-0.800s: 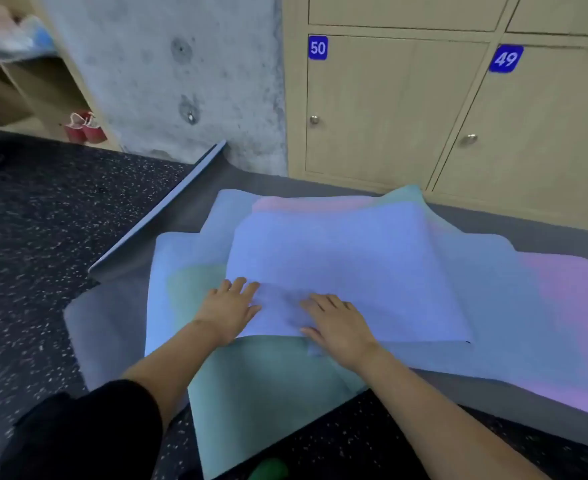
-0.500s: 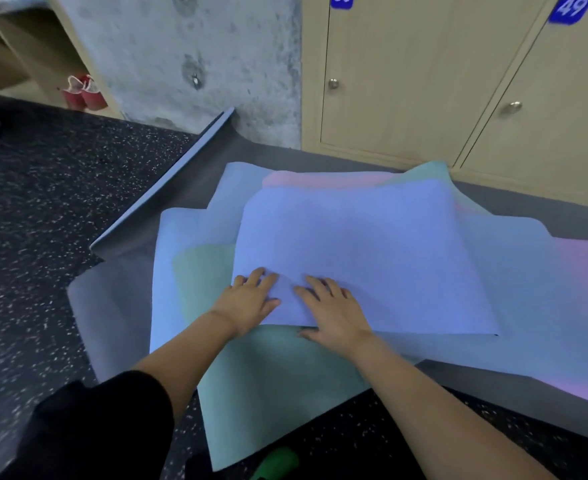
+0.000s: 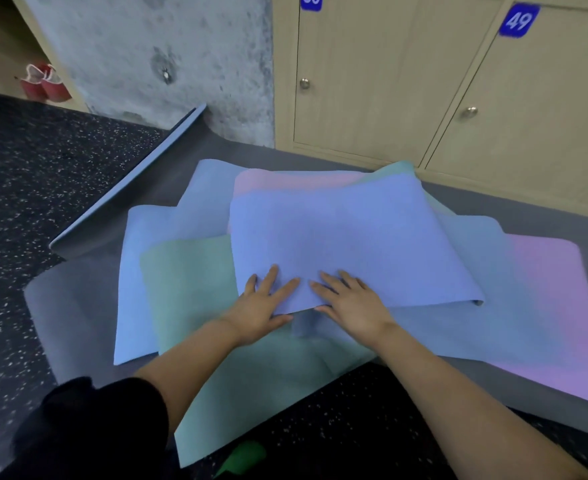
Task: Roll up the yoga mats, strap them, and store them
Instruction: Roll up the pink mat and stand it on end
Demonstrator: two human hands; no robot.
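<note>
- The blue-violet mat (image 3: 348,237) lies on top of a loose pile of yoga mats on the floor (image 3: 25,168), in front of the lockers (image 3: 372,81) numbered 50 and 49.
- Its surface is matt and slightly fuzzy. The far part rises in a soft wave, and the near edge is doubled over, with a small curl showing at its right end.
- The left hand (image 3: 261,306) lies flat on the near edge of this mat. The fingers are straight and spread, and the thumb is at the edge. It grasps nothing.
- The right hand (image 3: 353,303) lies just beside it in the same way, palm down and fingers straight, pressing the mat and not gripping it.
- Under the top mat there is a teal mat (image 3: 188,282), which reaches toward the person, and a light blue mat (image 3: 136,271) to the left.
- A mat fading from blue to pink-violet (image 3: 555,306) spreads to the right. All of them rest on a grey mat (image 3: 70,306) whose far left edge curls up.
- Further away are a concrete wall (image 3: 147,46) and red shoes (image 3: 44,83) on a low shelf. Close to the person is a green object (image 3: 244,455), too blurred to tell what it is.
</note>
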